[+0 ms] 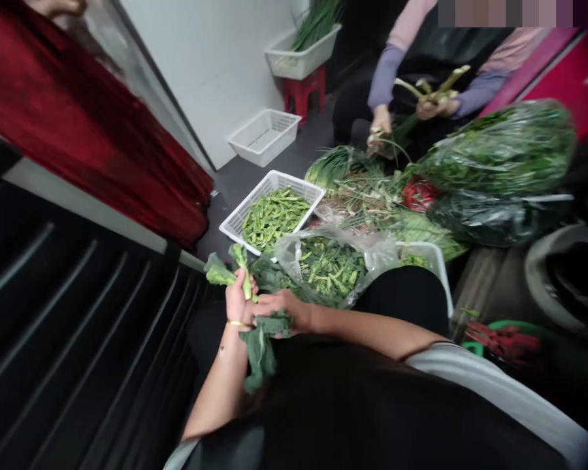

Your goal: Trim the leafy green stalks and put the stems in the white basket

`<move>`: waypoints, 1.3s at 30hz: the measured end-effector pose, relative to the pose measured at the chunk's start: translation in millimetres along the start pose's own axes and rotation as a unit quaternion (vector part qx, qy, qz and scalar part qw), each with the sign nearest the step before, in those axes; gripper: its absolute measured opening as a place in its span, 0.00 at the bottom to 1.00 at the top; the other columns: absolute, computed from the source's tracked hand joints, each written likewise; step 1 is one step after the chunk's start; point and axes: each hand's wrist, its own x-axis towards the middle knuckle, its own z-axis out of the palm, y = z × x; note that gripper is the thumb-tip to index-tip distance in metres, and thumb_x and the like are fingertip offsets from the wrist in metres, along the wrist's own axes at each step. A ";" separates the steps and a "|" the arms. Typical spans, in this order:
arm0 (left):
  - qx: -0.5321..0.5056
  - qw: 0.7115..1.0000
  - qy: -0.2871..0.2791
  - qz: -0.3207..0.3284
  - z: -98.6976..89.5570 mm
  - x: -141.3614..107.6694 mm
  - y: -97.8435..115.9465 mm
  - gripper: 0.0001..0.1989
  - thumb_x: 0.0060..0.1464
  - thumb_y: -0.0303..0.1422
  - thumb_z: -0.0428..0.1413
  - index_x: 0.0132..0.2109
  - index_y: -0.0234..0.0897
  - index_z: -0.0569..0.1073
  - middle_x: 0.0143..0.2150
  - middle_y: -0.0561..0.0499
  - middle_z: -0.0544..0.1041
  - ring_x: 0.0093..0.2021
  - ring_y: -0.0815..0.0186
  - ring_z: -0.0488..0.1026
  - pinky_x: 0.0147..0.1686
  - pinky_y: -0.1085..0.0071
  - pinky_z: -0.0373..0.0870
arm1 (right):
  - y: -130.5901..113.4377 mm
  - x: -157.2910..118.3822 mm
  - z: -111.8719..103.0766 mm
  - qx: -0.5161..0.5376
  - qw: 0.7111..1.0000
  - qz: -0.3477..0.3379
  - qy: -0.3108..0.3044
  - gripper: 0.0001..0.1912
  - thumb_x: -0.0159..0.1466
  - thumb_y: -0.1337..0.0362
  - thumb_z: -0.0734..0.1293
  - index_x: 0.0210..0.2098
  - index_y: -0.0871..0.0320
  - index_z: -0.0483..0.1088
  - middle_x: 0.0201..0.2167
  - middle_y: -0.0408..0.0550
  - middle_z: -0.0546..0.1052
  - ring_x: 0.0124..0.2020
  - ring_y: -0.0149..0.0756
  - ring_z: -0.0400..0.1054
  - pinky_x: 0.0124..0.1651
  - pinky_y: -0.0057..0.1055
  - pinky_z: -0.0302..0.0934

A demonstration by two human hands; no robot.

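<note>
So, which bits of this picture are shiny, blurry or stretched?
In the head view, light glints off the plastic-wrapped greens and streaks the black slats; the pale sleeve looks soft, stretched towards the bottom right; the left hand and right hand look clearer.

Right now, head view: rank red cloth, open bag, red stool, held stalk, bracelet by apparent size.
1. Red cloth
2. Open bag
3. Red stool, held stalk: look alike, and the stalk is nearer, so unranked
4. Bracelet
</note>
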 end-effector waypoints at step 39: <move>-0.049 0.996 -0.065 -0.027 -21.1 -15.6 13.8 0.24 0.38 0.36 0.64 0.44 0.32 0.71 0.21 0.55 0.69 0.18 0.75 0.62 0.16 0.80 0.51 | 27.7 -13.9 -2.6 -0.230 0.964 -0.083 -0.100 0.10 0.53 0.56 0.70 0.27 0.55 0.70 0.25 0.49 0.73 0.24 0.36 0.68 0.26 0.31 0.57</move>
